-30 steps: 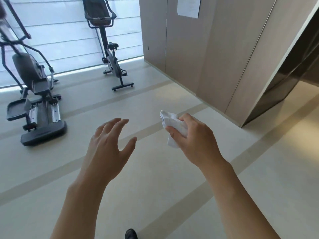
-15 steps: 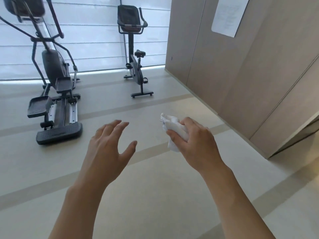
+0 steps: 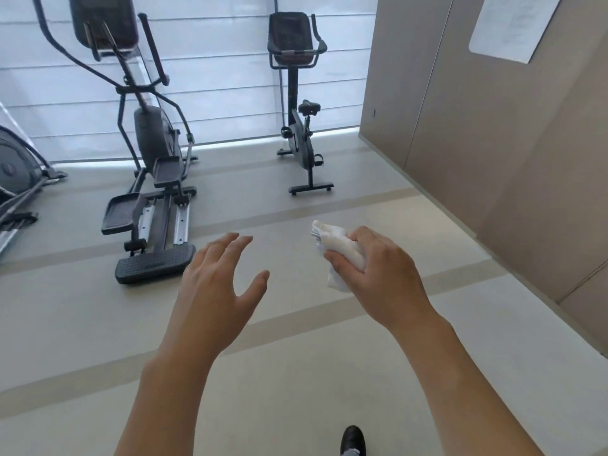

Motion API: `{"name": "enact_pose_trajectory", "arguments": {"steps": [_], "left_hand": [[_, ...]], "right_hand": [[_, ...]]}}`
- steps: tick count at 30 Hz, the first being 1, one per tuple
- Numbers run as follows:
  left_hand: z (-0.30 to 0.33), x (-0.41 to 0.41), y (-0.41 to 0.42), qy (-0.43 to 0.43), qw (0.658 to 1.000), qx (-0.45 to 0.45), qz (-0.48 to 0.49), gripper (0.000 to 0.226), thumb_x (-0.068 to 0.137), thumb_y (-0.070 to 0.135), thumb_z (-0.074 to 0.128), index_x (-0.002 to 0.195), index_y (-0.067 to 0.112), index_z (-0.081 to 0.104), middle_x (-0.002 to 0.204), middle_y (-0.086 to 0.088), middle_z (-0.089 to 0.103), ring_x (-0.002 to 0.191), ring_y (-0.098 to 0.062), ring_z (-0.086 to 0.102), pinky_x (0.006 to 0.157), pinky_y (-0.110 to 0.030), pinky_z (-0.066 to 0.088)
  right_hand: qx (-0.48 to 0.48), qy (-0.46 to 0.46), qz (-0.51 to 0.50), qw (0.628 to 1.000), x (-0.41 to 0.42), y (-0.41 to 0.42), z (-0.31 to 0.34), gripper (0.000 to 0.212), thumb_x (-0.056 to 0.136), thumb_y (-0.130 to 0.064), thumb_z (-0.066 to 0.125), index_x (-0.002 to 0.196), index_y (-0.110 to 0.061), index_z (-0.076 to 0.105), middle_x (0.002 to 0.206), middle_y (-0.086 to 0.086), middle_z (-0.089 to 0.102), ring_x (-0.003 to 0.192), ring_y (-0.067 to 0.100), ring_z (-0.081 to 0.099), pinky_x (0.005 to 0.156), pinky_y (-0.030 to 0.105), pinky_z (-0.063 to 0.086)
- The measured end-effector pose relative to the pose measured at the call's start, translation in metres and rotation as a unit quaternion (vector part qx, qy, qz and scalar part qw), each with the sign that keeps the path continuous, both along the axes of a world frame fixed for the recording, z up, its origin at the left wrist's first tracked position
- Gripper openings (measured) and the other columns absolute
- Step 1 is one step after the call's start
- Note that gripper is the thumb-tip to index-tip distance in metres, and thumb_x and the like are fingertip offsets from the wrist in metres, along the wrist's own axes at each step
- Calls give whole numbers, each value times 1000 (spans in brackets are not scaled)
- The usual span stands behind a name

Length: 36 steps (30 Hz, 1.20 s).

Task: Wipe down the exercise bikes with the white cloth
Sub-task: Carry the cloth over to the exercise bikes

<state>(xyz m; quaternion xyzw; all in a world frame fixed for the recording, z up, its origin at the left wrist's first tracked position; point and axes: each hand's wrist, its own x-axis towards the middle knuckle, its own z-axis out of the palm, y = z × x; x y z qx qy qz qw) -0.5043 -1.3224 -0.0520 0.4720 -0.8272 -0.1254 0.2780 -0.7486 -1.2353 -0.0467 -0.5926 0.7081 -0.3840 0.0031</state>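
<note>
A crumpled white cloth point(image 3: 335, 246) is gripped in my right hand point(image 3: 378, 271), held out in front of me above the floor. My left hand point(image 3: 220, 284) hovers beside it with fingers spread and nothing in it. A dark upright exercise bike point(image 3: 301, 139) stands ahead by the window, well beyond both hands. To its left stands a dark elliptical trainer point(image 3: 154, 166) with long foot pedals. Neither hand touches any machine.
Part of another machine point(image 3: 16, 179) shows at the left edge. A tan panelled wall point(image 3: 493, 126) with a posted white sheet point(image 3: 513, 21) runs along the right. White blinds cover the window behind the machines. My dark shoe point(image 3: 352, 439) shows at the bottom.
The view has swung left and moved forward: the bike and elliptical sit nearer and more central, and the dark opening on the right has left view. Both hands hold their pose.
</note>
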Motion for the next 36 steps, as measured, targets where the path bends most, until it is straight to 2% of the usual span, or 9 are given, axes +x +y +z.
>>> {"name": "enact_pose_trajectory", "arguments": {"steps": [3,7,11,14,18,27,31,34,36], "left_hand": [[7,-45,-34,0,1000,4,11,60,96,48,64,151,29,50,156,7,48,147,-15,37,121,-43,35],[22,-104,-73,-6,1000,11,14,61,95,50,61,151,30,50,156,9,48,147,-15,37,122,-47,36],[31,-161,-106,1,1000,6,22,60,97,49,61,152,30,49,157,10,46,149,-13,34,122,-44,35],[31,-192,-127,-19,1000,14,19,61,97,51,59,153,30,48,158,10,45,150,-12,33,123,-43,33],[31,-226,-159,-28,999,18,21,62,98,52,58,155,30,46,160,10,43,151,-12,31,125,-41,31],[23,-280,-244,-28,999,32,4,62,98,53,58,155,32,44,161,10,42,151,-13,33,122,-44,34],[14,-294,-296,-15,999,38,-6,62,97,53,57,154,33,45,161,10,42,150,-13,34,123,-45,35],[8,-298,-345,-4,999,40,-12,61,98,52,58,154,34,44,161,11,42,150,-13,33,122,-46,36],[6,-301,-382,2,999,41,-14,60,98,52,59,154,35,44,160,11,42,150,-12,33,122,-46,37]], "right_hand": [[3,-16,4,1000,-47,-44,4,33,98,-54,63,92,-23,55,77,-13,54,71,14,51,59,19,33],[10,-31,14,999,-108,-91,13,33,97,-55,64,92,-24,56,78,-12,56,71,15,52,59,19,32],[7,-33,26,999,-161,-134,22,35,98,-57,64,94,-23,57,82,-7,60,73,19,54,60,33,34],[8,-27,31,999,-189,-159,23,37,98,-60,62,95,-23,56,82,-6,60,73,21,55,60,34,34],[15,-29,36,999,-220,-189,19,37,97,-61,61,94,-24,55,81,-8,58,73,18,54,58,22,35],[27,-35,15,999,-274,-261,10,35,98,-59,63,92,-25,53,78,-14,53,70,6,50,57,20,30],[31,-29,7,999,-285,-308,7,38,98,-58,63,93,-21,55,78,-14,52,71,14,50,58,22,32],[33,-24,0,999,-290,-353,3,37,98,-57,63,95,-21,57,80,-13,53,74,17,51,59,30,32],[35,-21,-6,999,-291,-388,2,36,98,-56,64,95,-21,57,80,-14,53,74,16,51,59,26,33]]}}
